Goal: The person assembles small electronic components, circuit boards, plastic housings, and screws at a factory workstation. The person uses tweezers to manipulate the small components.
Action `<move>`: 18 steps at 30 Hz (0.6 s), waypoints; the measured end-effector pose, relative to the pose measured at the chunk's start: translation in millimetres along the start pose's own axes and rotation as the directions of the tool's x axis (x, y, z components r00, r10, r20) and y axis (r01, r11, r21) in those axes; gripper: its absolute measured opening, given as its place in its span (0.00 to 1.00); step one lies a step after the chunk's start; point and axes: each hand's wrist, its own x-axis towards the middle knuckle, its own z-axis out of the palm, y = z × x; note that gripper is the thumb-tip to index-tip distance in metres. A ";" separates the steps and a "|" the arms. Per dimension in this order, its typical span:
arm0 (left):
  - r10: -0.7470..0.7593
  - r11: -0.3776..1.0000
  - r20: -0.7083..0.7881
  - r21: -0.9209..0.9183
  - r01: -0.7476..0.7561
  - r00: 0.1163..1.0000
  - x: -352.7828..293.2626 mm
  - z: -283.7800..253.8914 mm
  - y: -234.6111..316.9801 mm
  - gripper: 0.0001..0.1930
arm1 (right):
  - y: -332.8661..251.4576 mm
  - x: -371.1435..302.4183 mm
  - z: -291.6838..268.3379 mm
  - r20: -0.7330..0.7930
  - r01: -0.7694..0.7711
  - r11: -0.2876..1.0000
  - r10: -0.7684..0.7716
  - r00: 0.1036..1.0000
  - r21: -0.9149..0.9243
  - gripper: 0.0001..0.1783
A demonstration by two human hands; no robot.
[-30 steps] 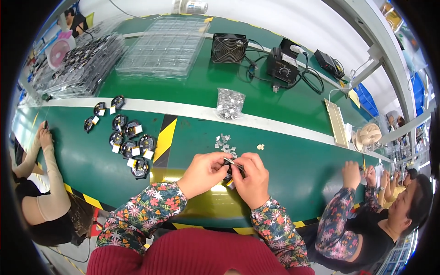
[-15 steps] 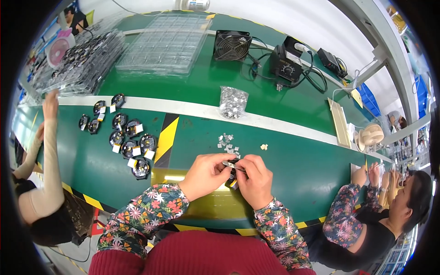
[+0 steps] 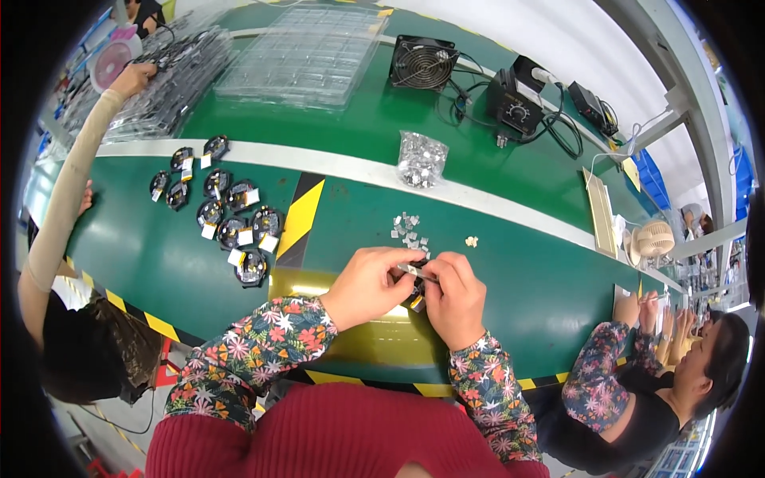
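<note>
My left hand (image 3: 368,285) and my right hand (image 3: 458,301) meet over the middle of the green bench, both with fingers closed in a pinch. Between them lies a thin silvery strip (image 3: 417,272), perhaps a tool; its right end is in my right fingers. What my left fingertips grip is hidden. Below the strip, partly covered by my fingers, shows a small black part (image 3: 417,297) with a yellow edge. Just beyond my hands are several small silvery square pieces (image 3: 408,229) in a loose heap. A little pale yellow clump (image 3: 472,241) sits to their right.
Several round black modules (image 3: 251,268) with white tabs lie at left. A clear bag of small parts (image 3: 422,159) rests on the white strip. Farther back are clear trays (image 3: 299,60), a black fan (image 3: 422,64) and a control box (image 3: 514,107). Co-workers sit on both sides.
My hands stay together, and the silvery strip now shows more plainly between them. The whole view has shifted slightly. The left co-worker's arm has reached farther, over the stacked trays.
</note>
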 end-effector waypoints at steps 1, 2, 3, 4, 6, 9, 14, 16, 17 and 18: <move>0.030 1.000 -0.011 -0.009 -0.030 1.000 -0.4 1.0 -4.0 0.14 | -0.1 0.0 -0.8 0.006 0.000 1.000 0.000 1.000 -0.006 0.12; 0.060 0.998 -0.021 -0.017 -0.060 0.998 -2.3 2.9 -9.4 0.14 | -2.3 -1.9 -0.8 -0.002 -0.011 1.000 0.011 1.000 0.007 0.12; 0.127 0.991 -0.031 0.042 -0.126 0.991 -4.6 4.8 -11.1 0.15 | -3.0 -6.3 -0.9 -0.006 -0.003 1.000 0.003 1.000 0.003 0.13; 0.083 0.996 -0.008 0.031 -0.083 0.996 -5.5 3.8 -8.2 0.14 | -1.9 -8.0 -0.1 -0.009 0.005 1.000 -0.005 1.000 -0.002 0.13; 0.101 0.995 -0.021 -0.017 -0.102 0.995 -1.6 1.4 -12.2 0.14 | 0.0 -5.3 1.5 -0.009 0.004 1.000 -0.004 1.000 0.003 0.13; 0.104 0.986 -0.056 -0.126 -0.110 0.993 0.0 1.2 -15.1 0.10 | -1.9 -6.8 3.3 -0.030 0.043 0.999 -0.043 0.999 0.001 0.13; -0.193 0.887 0.141 -0.398 0.234 0.971 6.9 -7.8 -11.3 0.07 | -0.4 -7.7 4.4 -0.038 0.170 0.984 -0.172 0.984 -0.049 0.14; -0.186 0.872 0.172 -0.424 0.243 0.967 9.6 -7.6 -18.1 0.05 | -1.5 -6.5 1.8 -0.026 0.177 0.982 -0.179 0.983 -0.059 0.14; -0.215 0.859 0.201 -0.427 0.283 0.956 9.1 -9.4 -16.7 0.04 | -2.2 -6.8 1.7 -0.026 0.185 0.981 -0.187 0.982 -0.063 0.14; -0.214 0.854 0.206 -0.435 0.285 0.955 10.1 -9.5 -15.1 0.04 | -2.0 -6.8 1.3 -0.030 0.194 0.979 -0.196 0.980 -0.068 0.14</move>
